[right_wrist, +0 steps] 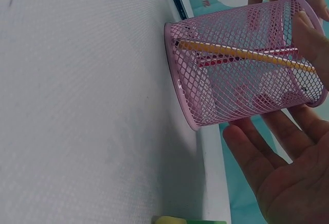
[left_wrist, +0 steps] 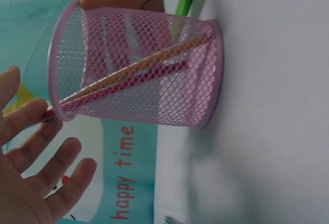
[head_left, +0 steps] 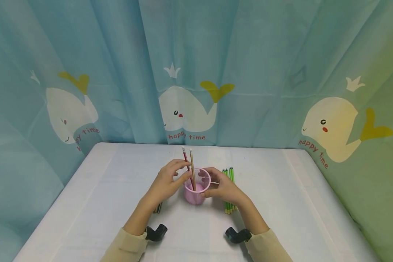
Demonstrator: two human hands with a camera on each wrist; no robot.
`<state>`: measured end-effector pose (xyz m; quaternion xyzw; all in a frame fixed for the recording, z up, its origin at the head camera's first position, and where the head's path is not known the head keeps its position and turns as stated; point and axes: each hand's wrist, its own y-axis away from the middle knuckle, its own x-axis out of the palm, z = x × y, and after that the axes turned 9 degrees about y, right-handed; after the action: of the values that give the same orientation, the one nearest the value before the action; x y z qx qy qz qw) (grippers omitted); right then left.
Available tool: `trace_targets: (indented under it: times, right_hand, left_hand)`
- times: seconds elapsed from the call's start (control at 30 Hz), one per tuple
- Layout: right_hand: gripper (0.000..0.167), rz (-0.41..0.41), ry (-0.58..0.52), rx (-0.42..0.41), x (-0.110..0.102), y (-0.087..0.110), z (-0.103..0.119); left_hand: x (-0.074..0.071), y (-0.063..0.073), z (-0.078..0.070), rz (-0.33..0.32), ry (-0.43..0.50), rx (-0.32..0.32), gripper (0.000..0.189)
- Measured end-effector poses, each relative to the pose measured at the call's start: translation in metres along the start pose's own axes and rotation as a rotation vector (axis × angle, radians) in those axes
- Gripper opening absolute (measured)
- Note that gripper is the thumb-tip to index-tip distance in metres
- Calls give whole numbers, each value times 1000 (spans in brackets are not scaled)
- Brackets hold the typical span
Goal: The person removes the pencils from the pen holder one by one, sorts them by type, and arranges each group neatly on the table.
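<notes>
In the head view a pink mesh pencil cup (head_left: 194, 198) stands at mid-table. My right hand (head_left: 224, 187) grips it from the right, its thumb (right_wrist: 311, 41) over the rim in the right wrist view. A yellow-gold pencil (head_left: 193, 169) leans inside the cup. Beside it, a red pencil (head_left: 185, 156) slants into the cup, its lower end short of the base in the left wrist view (left_wrist: 177, 67). My left hand (head_left: 168, 180) pinches the red pencil near its upper part, just above the rim; the other fingers are spread.
Several green pencils (head_left: 230, 207) lie in a row right of the cup, partly behind my right hand. A few dark pencils (head_left: 158, 207) lie under my left forearm, mostly hidden. A blue curtain (head_left: 265, 120) with whales hangs behind the white table (head_left: 95, 203).
</notes>
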<state>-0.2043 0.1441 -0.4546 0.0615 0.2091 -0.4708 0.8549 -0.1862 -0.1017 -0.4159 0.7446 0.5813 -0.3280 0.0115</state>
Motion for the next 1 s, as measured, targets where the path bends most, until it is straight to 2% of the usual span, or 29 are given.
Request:
trace_targets:
  times: [0.3, 0.67, 1.0]
  right_hand:
    - [77, -3, 1, 14, 0, 0, 0]
    - [76, 13, -16, -1, 0, -3, 2]
    - [78, 8, -1, 21, -1, -1, 5]
  left_hand:
    - [-9, 0, -9, -43, 27, 33, 35]
    - [-21, -1, -18, -122, 103, 116, 28]
    - [-24, -1, -20, -129, 148, 100, 26]
